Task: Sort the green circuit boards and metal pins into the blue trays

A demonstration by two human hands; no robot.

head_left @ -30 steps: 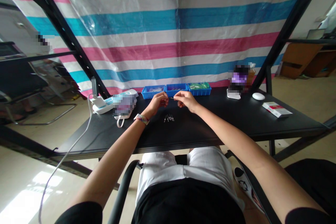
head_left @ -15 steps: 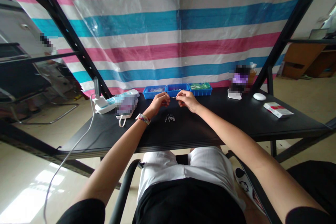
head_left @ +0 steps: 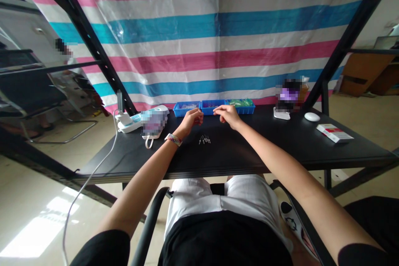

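Over the black table (head_left: 262,145), my left hand (head_left: 191,120) is curled closed in front of the left blue bin (head_left: 179,113). Whatever its fingers may hold is too small to make out. My right hand (head_left: 230,116) has thumb and forefinger pinched together near the middle blue bin (head_left: 213,104), and I cannot see what is between them. A gap separates the two hands. Several thin, light metal-looking pieces (head_left: 205,139) lie in a loose row on the table, below and between my hands.
Green packets (head_left: 240,102) fill the right blue bin (head_left: 246,110). On the left are a white power strip (head_left: 134,122) with a cable and a blurred device (head_left: 154,124). To the right are a white mouse-like object (head_left: 312,116) and a small box (head_left: 335,133). A striped sheet (head_left: 215,29) hangs behind.
Half a second ago, a thin piece spanned the fingertips of both hands. Now the hands have drawn apart and that piece is no longer visible between them. The view has shifted slightly.
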